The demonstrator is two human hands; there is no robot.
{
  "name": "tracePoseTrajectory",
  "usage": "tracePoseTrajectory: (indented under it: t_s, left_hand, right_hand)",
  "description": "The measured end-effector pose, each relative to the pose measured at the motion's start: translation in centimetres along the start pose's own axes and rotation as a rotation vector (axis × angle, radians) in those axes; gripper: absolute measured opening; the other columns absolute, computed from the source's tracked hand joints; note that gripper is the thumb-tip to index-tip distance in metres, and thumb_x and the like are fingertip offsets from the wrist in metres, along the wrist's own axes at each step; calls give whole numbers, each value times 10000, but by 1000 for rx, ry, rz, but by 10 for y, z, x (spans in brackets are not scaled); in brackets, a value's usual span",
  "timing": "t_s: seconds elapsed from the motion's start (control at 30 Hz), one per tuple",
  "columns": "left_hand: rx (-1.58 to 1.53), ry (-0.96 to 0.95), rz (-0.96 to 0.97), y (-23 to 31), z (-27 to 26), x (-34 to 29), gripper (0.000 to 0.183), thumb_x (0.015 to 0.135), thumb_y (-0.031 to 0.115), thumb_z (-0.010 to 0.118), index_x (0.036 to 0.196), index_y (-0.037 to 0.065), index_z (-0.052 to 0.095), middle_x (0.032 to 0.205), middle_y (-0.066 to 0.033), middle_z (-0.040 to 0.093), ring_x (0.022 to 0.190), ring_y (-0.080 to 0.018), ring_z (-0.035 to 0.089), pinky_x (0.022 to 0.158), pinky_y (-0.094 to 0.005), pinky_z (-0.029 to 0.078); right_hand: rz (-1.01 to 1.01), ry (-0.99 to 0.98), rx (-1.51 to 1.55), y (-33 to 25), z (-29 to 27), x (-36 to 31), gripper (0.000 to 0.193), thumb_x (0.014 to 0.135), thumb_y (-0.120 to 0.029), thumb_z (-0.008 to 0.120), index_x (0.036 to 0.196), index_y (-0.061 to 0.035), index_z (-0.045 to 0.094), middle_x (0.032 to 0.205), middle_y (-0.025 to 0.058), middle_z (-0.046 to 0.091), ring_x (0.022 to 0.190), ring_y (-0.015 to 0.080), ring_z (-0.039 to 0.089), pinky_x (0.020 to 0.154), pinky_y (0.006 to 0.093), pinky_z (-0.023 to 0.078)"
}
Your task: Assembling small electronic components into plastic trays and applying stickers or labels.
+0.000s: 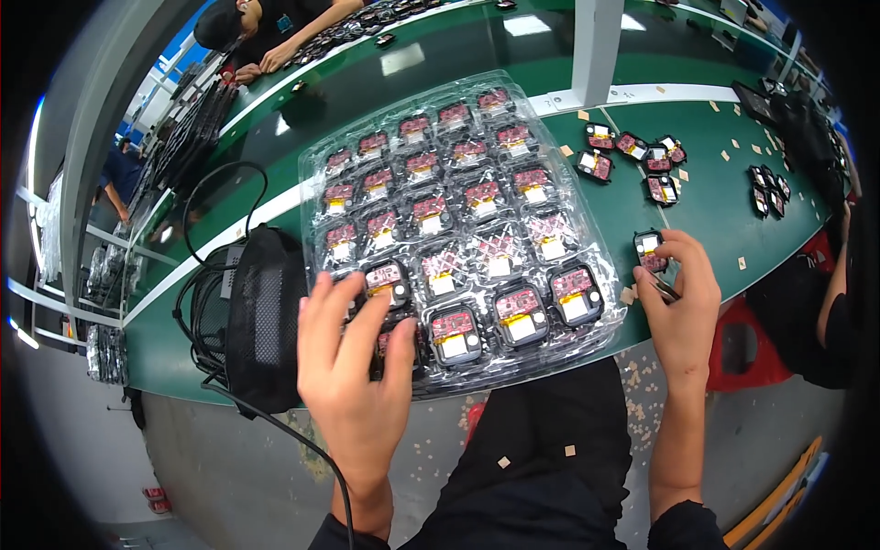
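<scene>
Green bench top [706, 215], head view. Right hand [683, 302] is out over the bench, just right of the clear plastic tray [600, 257]. Thumb and index are closed on the near end of a black-framed module [649, 244]: thumb at its near-left corner, index along its right side. Far end of that module sticks out past the fingertips. Can't tell if it's lifted or still touching the bench. Slim dark tool [666, 291] also sits in the same hand, under the fingers; type unclear.

Left hand [357, 390] is over the near-left corner of the tray, fingers spread, thumb apart from them. One tray module [389, 282] lies just beyond the index, partly covered; another is mostly hidden between index and thumb. Contact there: can't tell.

Tray holds rows of similar modules, red board, yellow strip and white block showing. Loose module cluster [660, 156] lies on the bench, far side of the right hand. Second module group [768, 191] is farther right. Small tan squares [742, 263] are scattered over the bench, some on the floor.

Black mesh bag [266, 316] is left of the tray, near the left hand; black cable [307, 426] runs near side, passing the left wrist.
</scene>
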State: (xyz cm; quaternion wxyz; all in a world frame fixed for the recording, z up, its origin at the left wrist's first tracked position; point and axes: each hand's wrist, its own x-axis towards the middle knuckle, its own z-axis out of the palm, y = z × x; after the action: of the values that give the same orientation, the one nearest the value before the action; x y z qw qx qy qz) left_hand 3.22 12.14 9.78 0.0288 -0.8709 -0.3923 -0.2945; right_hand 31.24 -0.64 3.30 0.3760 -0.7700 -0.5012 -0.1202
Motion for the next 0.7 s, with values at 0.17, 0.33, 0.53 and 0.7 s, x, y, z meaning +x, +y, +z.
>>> tracePoseTrajectory:
  t_s: [0.17, 0.33, 0.53, 0.7]
  left_hand:
    - [-657, 305, 254, 18, 0, -39, 241, 844, 30, 785, 1077, 29, 723, 1154, -195, 688, 1037, -400, 714, 907, -511, 591]
    - [-1359, -221, 75, 52, 26, -68, 427, 911, 250, 806, 1182, -32, 634, 1132, -245, 648, 945, -367, 733, 842, -459, 629]
    - [-2080, -369, -573, 78, 43, -91, 676, 863, 96, 831, 1425, -62, 491, 1500, -258, 447, 1442, -375, 427, 1183, -508, 383]
    - [-1967, -353, -625, 75, 49, -105, 668, 876, 264, 838, 1389, 11, 495, 1363, -249, 512, 1224, -406, 621, 970, -509, 590]
  right_hand:
    - [111, 99, 343, -18, -26, -31, 466, 719, -54, 899, 1096, -26, 627, 1302, 170, 674, 508, 25, 285, 525, 199, 337]
    - [-41, -86, 830, -35, -35, -54, 583, 720, -116, 940, 1173, -39, 581, 1243, 256, 688, 496, 1, 342, 536, 173, 427]
    - [29, -428, 1133, -52, -30, -78, 569, 726, -88, 941, 1152, -48, 566, 1246, 253, 690, 526, 14, 429, 482, 192, 415]
    - [99, -452, 841, -59, -35, -81, 583, 713, -223, 960, 1099, -73, 549, 1224, 169, 575, 547, 110, 502, 513, 252, 468]
